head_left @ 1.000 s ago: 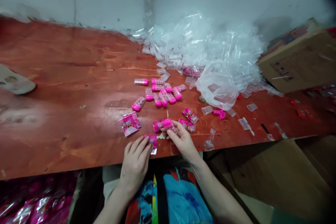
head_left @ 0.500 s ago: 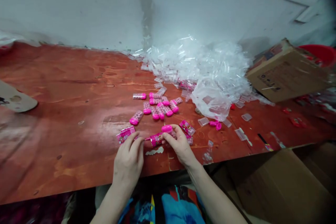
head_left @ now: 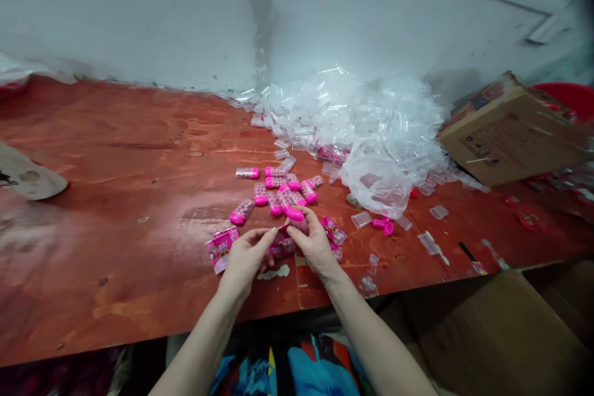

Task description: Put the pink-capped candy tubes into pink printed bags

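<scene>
My right hand (head_left: 314, 245) is closed round a small clear bottle with a pink cap (head_left: 295, 215). Beside it, my left hand (head_left: 248, 255) pinches the edge of a pink wrapper (head_left: 281, 228) close to the bottle. More pink wrapping (head_left: 284, 248) lies under and between the hands, partly hidden by the fingers. Left of my left hand rests a stack of printed pink sleeves (head_left: 223, 247). Several filled bottles with pink caps (head_left: 273, 198) lie beyond the hands. Other pink packets (head_left: 334, 232) sit just right of my right hand.
A large heap of clear empty containers (head_left: 357, 111) lies against the wall, with a white plastic bag (head_left: 378, 182) in front. A cardboard box (head_left: 510, 130) and a red basin (head_left: 566, 96) stand at the right. Pink caps (head_left: 384, 225) lie near the bag.
My left hand has moved right and up, from near the sleeves to the bottle, bringing a wrapper edge there. My right hand still holds the bottle, slightly higher.
</scene>
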Available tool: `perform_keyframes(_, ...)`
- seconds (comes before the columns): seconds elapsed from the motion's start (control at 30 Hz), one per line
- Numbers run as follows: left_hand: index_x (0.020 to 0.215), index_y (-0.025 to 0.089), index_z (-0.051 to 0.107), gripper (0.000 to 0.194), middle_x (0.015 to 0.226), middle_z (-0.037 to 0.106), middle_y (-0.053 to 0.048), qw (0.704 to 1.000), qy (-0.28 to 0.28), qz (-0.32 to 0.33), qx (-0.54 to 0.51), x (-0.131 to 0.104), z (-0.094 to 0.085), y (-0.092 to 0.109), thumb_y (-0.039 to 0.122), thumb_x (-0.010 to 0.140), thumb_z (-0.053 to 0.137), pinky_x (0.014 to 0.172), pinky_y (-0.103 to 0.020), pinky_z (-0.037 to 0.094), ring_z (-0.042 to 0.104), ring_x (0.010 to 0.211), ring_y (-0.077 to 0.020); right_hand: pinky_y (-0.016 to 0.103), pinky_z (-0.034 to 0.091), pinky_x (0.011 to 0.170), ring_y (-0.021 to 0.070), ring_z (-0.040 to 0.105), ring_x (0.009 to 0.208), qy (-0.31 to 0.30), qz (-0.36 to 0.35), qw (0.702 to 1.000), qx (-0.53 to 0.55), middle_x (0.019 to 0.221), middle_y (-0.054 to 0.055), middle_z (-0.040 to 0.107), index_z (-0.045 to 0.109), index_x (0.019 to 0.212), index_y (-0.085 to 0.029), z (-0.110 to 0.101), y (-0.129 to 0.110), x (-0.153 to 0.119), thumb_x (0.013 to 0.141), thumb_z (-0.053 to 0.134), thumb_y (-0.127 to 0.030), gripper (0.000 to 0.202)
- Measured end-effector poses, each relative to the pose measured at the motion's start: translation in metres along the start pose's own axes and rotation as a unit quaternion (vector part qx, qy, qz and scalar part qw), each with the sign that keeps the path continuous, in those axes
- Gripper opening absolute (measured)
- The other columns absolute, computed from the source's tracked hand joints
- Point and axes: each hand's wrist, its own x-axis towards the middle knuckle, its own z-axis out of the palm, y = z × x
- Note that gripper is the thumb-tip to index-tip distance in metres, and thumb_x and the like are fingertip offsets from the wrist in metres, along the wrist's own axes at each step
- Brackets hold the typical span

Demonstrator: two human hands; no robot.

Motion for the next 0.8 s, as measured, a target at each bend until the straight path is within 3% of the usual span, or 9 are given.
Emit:
perform_keyframes(0.07,0.091,0.010,0.065,0.048,0.042,0.053,0.001,0.998,-0.028,-0.033,-0.055,0.000,0.000,0.002,0.052,0.071,0.073,0.036,-0.019,0.025,0.038,0.034,-0.0088,0.023,0.049,0.079,0.0132,0.060,0.085,-0.012,-0.006,1.000,-0.002,0.097,-0.001,0.065,0.059,0.109,-0.022,-0.003,0.000,0.000,0.078,0.070,-0.021,0.033)
perform_keyframes(0.2,0.091,0.013,0.063,0.041,0.042,0.053,0.003,0.991,0.017,-0.014,-0.133,0.000,0.003,0.003,0.042,0.066,0.078,0.035,-0.017,0.025,0.037,0.035,-0.0076,0.022,0.050,0.070,0.0125,0.060,0.080,0.034,0.020,0.998,0.051,0.095,0.000,0.065,0.057,0.106,-0.021,-0.003,0.006,-0.001,0.081,0.069,-0.025,0.028)
perform_keyframes(0.3,0.096,0.015,0.064,0.039,0.045,0.053,0.005,0.990,0.061,0.021,-0.126,-0.001,0.007,0.003,0.039,0.068,0.077,0.035,-0.016,0.024,0.039,0.035,-0.0075,0.022,0.051,0.065,0.0123,0.060,0.077,0.046,0.046,0.996,0.069,0.096,0.000,0.065,0.057,0.107,-0.021,0.001,0.009,0.000,0.082,0.070,-0.029,0.029)
perform_keyframes(0.43,0.102,0.015,0.068,0.039,0.046,0.051,0.006,0.990,0.071,0.070,-0.101,-0.001,0.011,0.000,0.037,0.071,0.073,0.036,-0.017,0.029,0.040,0.037,-0.0080,0.023,0.051,0.066,0.0114,0.059,0.072,0.030,0.074,0.994,0.073,0.092,-0.001,0.064,0.057,0.108,-0.021,0.006,0.006,0.001,0.083,0.070,-0.032,0.031)
perform_keyframes(0.53,0.119,0.017,0.062,0.056,0.063,0.061,0.004,0.988,0.071,0.090,-0.101,0.001,0.011,-0.001,0.035,0.068,0.076,0.036,-0.019,0.033,0.045,0.038,-0.0079,0.024,0.050,0.073,0.0124,0.061,0.078,0.041,0.061,0.996,0.049,0.093,0.000,0.065,0.058,0.108,-0.020,0.006,0.004,0.003,0.079,0.073,-0.028,0.033)
perform_keyframes(0.63,0.129,0.017,0.052,0.072,0.066,0.063,0.004,0.992,0.031,0.041,-0.114,0.000,0.008,0.000,0.036,0.065,0.079,0.034,-0.019,0.028,0.044,0.035,-0.0079,0.023,0.049,0.074,0.0127,0.061,0.080,0.045,0.039,0.998,0.008,0.092,-0.001,0.065,0.058,0.106,-0.020,0.002,0.003,0.004,0.076,0.074,-0.025,0.034)
perform_keyframes(0.73,0.105,0.010,0.065,0.051,0.042,0.048,0.006,0.995,-0.044,-0.037,-0.083,-0.002,0.004,0.004,0.045,0.070,0.075,0.034,-0.018,0.018,0.034,0.031,-0.0063,0.022,0.049,0.071,0.0122,0.060,0.079,0.020,0.039,0.999,-0.018,0.091,-0.002,0.064,0.058,0.104,-0.021,-0.002,0.000,0.003,0.076,0.074,-0.025,0.032)
perform_keyframes(0.8,0.084,0.010,0.068,0.040,0.036,0.042,0.006,0.994,-0.060,-0.052,-0.070,-0.002,0.003,0.005,0.047,0.070,0.075,0.036,-0.017,0.016,0.029,0.033,-0.0048,0.021,0.048,0.070,0.0117,0.060,0.077,0.005,0.049,0.999,-0.019,0.090,-0.003,0.063,0.058,0.103,-0.021,-0.002,-0.002,0.002,0.076,0.073,-0.025,0.032)
